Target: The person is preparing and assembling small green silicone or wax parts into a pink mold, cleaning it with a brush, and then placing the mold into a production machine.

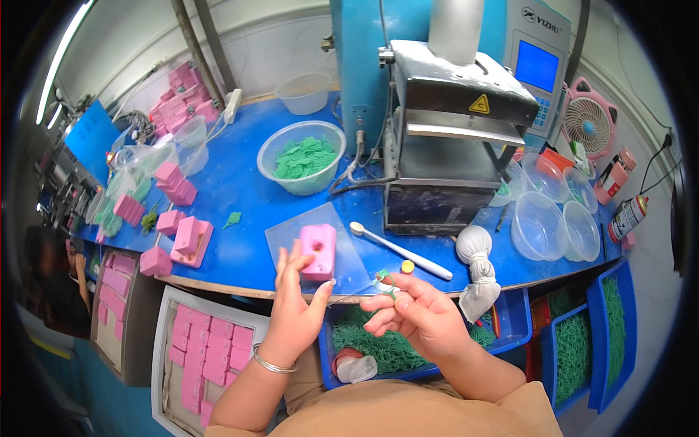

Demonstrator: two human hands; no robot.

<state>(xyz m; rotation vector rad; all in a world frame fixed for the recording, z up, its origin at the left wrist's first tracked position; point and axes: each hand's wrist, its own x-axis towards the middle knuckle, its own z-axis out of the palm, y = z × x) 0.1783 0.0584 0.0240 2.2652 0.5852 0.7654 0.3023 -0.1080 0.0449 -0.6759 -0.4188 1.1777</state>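
Observation:
A pink block with a hole in its face (326, 256) stands on a clear flat sheet (353, 255) near the table's front edge. My left hand (291, 309) is beside its left side, thumb and fingers spread; a fingertip overlaps the block, and I cannot tell whether it touches. My right hand (419, 313) pinches a thin green strand piece (383, 277) between thumb and fingers, just over the table edge. Beyond it lies a white-handled brush (400, 251), with a small yellow cap (407, 266) beside it. Below my hands sits a blue bin (517, 331) holding many green strands (371, 339).
A press machine (451, 167) stands at the back. A bowl of green pieces (304, 156) is left of it, clear tubs (539, 226) right. A white cloth pouch (477, 255) lies at the edge. Pink blocks (191, 240) stand left; more fill a box (207, 342) below. Another person (54, 277) is far left.

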